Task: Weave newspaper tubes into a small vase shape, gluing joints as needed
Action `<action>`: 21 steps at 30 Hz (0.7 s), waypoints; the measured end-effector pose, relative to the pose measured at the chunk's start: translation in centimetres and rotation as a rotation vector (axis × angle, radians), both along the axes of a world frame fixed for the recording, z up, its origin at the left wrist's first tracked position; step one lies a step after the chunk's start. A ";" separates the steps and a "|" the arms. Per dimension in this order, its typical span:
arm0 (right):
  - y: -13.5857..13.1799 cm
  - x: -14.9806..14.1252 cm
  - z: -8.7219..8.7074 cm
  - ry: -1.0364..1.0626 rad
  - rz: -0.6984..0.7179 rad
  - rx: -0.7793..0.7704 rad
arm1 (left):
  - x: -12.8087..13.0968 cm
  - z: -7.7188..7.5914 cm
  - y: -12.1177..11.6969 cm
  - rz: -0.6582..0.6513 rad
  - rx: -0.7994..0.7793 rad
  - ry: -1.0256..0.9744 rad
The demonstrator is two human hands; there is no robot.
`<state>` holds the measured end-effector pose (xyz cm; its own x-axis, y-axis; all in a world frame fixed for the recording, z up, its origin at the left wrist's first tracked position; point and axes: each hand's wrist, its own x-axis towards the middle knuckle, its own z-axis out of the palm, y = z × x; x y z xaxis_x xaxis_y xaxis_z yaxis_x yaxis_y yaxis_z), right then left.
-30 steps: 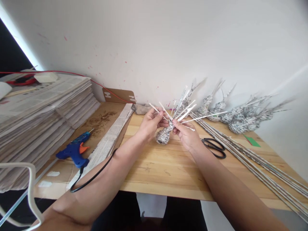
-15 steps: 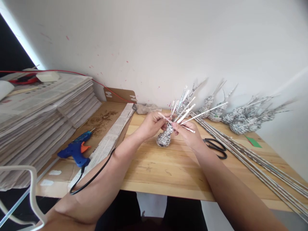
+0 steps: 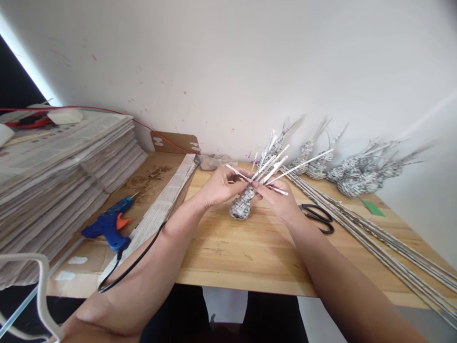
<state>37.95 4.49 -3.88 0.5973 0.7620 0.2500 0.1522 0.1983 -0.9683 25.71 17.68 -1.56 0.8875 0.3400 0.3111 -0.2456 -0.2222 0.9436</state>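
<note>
A small woven newspaper gourd shape (image 3: 240, 207) tilts over the wooden table, its round base low and its neck up between my hands. Several white rolled-paper strips (image 3: 274, 170) fan out from the top of the neck. My left hand (image 3: 224, 186) pinches at the neck and strips from the left, its fingertips partly hidden behind them. My right hand (image 3: 277, 195) is closed on the neck from the right, thumb in front, with one strip crossing past its fingers. The two thumbs nearly meet at the neck.
Finished woven pieces (image 3: 360, 178) line the wall at right. Long paper rods (image 3: 357, 228) and black-handled scissors (image 3: 317, 216) lie right of my hands. Left are a blue glue gun (image 3: 110, 224) with a black cord, a newspaper strip (image 3: 157, 209) and stacked newspapers (image 3: 71, 166).
My left fingers have shifted slightly at the neck, and the strips near them now lean more to the right. Both hands stay on the woven piece. The whole view has shifted a little.
</note>
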 end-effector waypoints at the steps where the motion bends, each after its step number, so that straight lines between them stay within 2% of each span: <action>1: 0.0 0.0 0.0 0.005 0.002 -0.002 | 0.0 -0.1 0.1 -0.011 -0.011 0.005; 7: -0.1 -0.1 0.0 0.025 0.031 -0.030 | 0.4 -0.5 -0.1 0.034 -0.186 0.090; 14: -0.1 0.2 -0.2 -0.032 0.045 -0.043 | 0.5 -1.0 -0.5 0.025 -0.046 0.089; 21: -0.2 0.4 0.1 -0.093 0.195 -0.084 | 0.7 -1.5 0.7 0.038 -0.111 0.092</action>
<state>38.37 4.28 -3.79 0.4144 0.8812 0.2274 0.2081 0.1515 -0.9663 26.43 18.41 -3.05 0.8964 0.4013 0.1880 -0.1507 -0.1229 0.9809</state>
